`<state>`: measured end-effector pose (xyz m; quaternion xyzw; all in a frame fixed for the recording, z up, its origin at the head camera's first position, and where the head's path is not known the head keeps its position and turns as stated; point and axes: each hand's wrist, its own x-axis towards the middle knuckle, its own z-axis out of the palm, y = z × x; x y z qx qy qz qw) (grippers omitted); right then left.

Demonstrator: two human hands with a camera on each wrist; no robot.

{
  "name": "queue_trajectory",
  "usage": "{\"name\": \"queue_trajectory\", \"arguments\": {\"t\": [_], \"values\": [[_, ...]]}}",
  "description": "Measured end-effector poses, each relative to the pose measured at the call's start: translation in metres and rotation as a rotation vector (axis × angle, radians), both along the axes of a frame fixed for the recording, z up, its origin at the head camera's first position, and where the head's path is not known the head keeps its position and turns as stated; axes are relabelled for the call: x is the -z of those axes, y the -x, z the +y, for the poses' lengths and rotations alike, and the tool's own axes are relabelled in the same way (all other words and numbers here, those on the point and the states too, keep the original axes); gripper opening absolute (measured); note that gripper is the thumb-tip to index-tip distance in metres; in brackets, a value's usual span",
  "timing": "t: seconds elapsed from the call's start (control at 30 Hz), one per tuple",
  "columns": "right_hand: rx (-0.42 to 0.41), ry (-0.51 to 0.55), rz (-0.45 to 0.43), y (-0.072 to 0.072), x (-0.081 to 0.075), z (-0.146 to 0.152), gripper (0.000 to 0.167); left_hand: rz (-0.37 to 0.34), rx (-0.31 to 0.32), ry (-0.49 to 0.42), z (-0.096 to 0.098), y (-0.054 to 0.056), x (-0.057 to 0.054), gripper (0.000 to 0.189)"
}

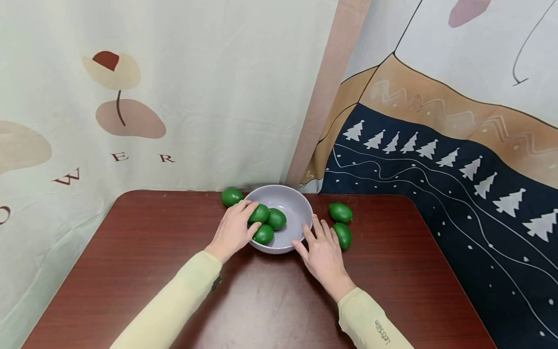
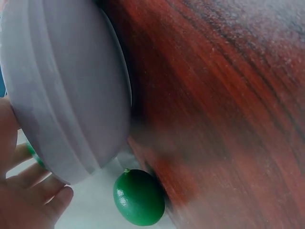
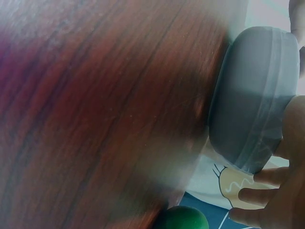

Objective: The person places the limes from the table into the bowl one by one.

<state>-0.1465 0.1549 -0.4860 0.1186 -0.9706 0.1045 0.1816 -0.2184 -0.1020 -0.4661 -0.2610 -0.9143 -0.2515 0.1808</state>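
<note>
The right hand (image 1: 322, 253) rested, fingers spread, at the near right rim of the bowl (image 1: 295, 213), beside two limes (image 1: 342, 236) on the table (image 1: 279, 300). The left hand (image 1: 233, 228) pinched one lime (image 1: 260, 213) inside the bowl's left rim, long axis part-hidden; another lime (image 1: 232, 197) lay just beyond it, far left.

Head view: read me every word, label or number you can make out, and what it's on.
"W", "E", "R": separate letters on the pale curtain.
"O", probably: same curtain, cut off by the left edge.
"Letsslim", as best I can read: small print on the right sleeve.
Bowl and limes: no text visible.
</note>
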Motion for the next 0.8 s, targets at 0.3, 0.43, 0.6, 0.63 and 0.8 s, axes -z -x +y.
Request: {"name": "queue_trajectory", "arguments": {"t": [0.3,0.43,0.6,0.63,0.8], "values": [[0.001,-0.001,-0.006,-0.0005,-0.0004,-0.0004,0.059,-0.022,-0.011,0.031,0.0029,-0.0002,-0.0023,0.049],[0.001,-0.001,-0.008,-0.0008,-0.0007,-0.0004,0.059,-0.023,-0.004,0.028,0.0037,0.0008,-0.0024,0.049],[0.0,0.0,-0.004,-0.0008,-0.001,-0.0006,0.059,-0.023,-0.001,0.058,0.0054,0.0024,-0.0034,0.049],[0.0,0.001,-0.005,-0.0008,-0.001,-0.0006,0.059,-0.022,0.0,0.064,0.0057,0.0026,-0.0038,0.049],[0.0,0.007,-0.011,-0.0011,-0.0007,-0.0003,0.059,-0.054,0.0,0.091,0.007,0.0028,-0.0057,0.049]]}}
